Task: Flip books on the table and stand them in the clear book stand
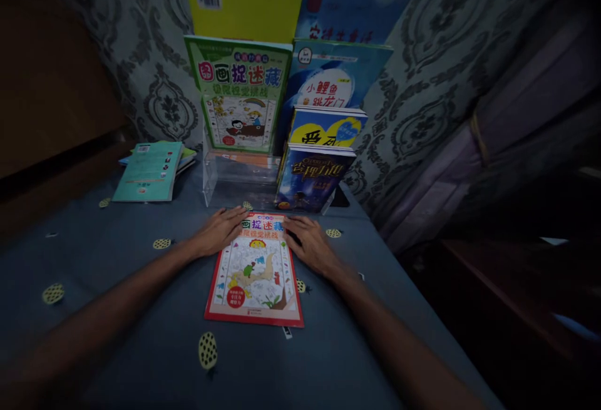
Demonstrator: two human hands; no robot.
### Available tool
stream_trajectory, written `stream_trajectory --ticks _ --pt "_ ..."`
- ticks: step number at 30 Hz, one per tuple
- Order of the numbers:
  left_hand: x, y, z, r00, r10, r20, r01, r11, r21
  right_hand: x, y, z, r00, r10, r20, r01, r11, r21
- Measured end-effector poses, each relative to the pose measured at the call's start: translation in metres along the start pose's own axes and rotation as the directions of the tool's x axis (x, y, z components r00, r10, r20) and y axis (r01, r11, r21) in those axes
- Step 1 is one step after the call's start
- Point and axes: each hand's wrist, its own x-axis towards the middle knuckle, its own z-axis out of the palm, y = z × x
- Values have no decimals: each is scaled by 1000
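Note:
A red-bordered children's picture book (258, 272) lies flat, cover up, on the dark blue tablecloth. My left hand (223, 230) rests at its upper left corner, fingers stretched out over the cover's edge. At the upper right edge lies my right hand (307, 241), with its fingers extended onto the cover. Just behind the book stands a clear acrylic book rack (235, 188). A green picture book (241, 94) leans on its left side. On the right, a dark blue book (314, 178) stands in front of a yellow and blue book (328, 127).
A small stack of books with a teal one (148, 172) on top lies at the back left. Taller yellow (248, 6) and blue books (357, 9) fill the rack's back row. Patterned wallpaper (436, 15) and a tied curtain (451, 147) border the table.

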Motion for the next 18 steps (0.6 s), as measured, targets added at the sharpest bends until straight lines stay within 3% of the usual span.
stream_trajectory --ticks 5,10,13,18 --pt "-2 3 3 1000 5 -15 -5 1000 -1 12 -29 4 998 -63 15 64 997 -49" --pt "-2 -3 5 998 48 -37 -49 999 -22 17 -87 13 964 -207 168 190 975 113" --pt "-3 -5 5 997 67 -47 -69 997 -40 7 -118 12 946 -235 221 196 963 183" --pt "-3 -4 5 996 67 -50 -70 996 -47 -6 -125 6 922 -281 266 207 939 273"
